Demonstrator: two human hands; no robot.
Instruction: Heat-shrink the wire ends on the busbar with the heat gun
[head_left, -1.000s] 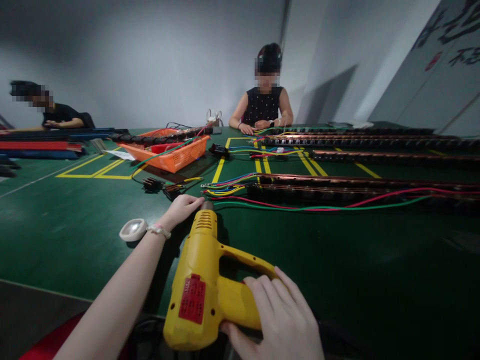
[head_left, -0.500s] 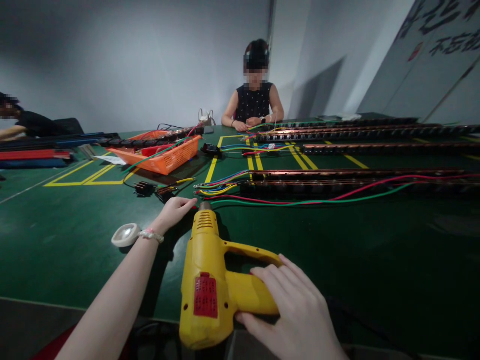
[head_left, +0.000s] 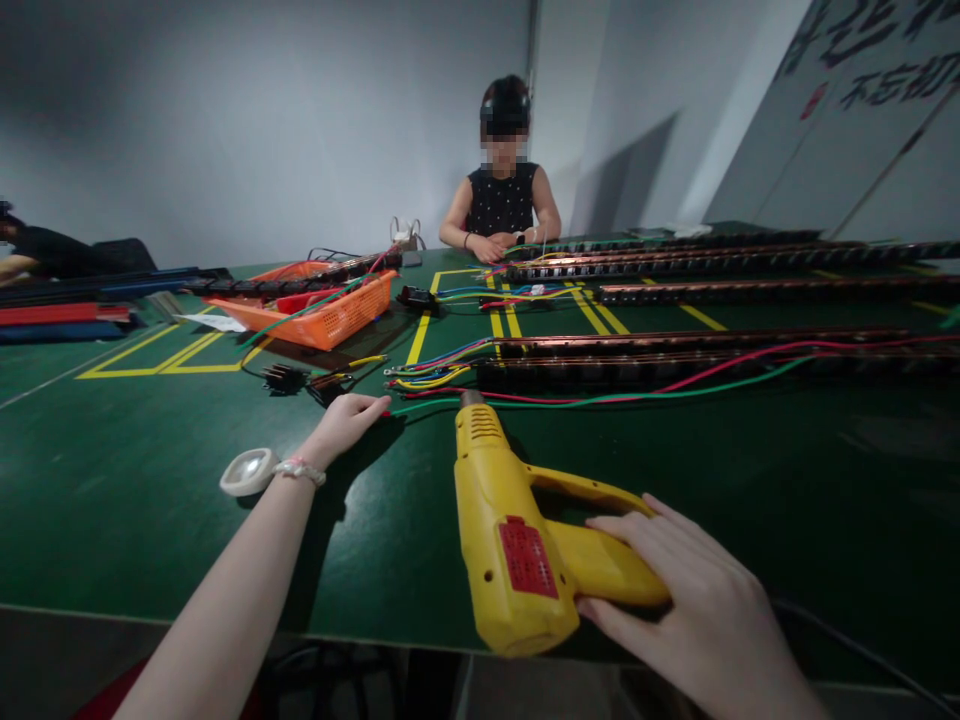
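Our right hand (head_left: 675,580) is wrapped round the handle of a yellow heat gun (head_left: 480,490), its fingers over the top and its thumb on the side nearer us. We have the gun over the near part of the green table (head_left: 112,520), and its metal nozzle (head_left: 471,398) points away from us, at the green wire (head_left: 600,402) — whether the 2 touch, we cannot tell.

Our left hand (head_left: 341,425) lies left of the nozzle, thumb and finger pinched narrowly on the end of that green wire, where a bit of red (head_left: 385,413) shows at the fingertips. From there the wire runs right, in front of the long black bars (head_left: 660,373), with a red wire (head_left: 705,378) just beside it for part of the way. A bunch of coloured wires (head_left: 439,375) sticks out of the bars' left end, just beyond our left hand.

Near our left wrist, which wears a bracelet (head_left: 304,470), sits a round white roll (head_left: 232,487). Further off we see an orange basket (head_left: 337,320). Across the table sits 1 co-worker (head_left: 502,205), both hands near the far wires; another person (head_left: 52,250) is partly cut off at the left edge.
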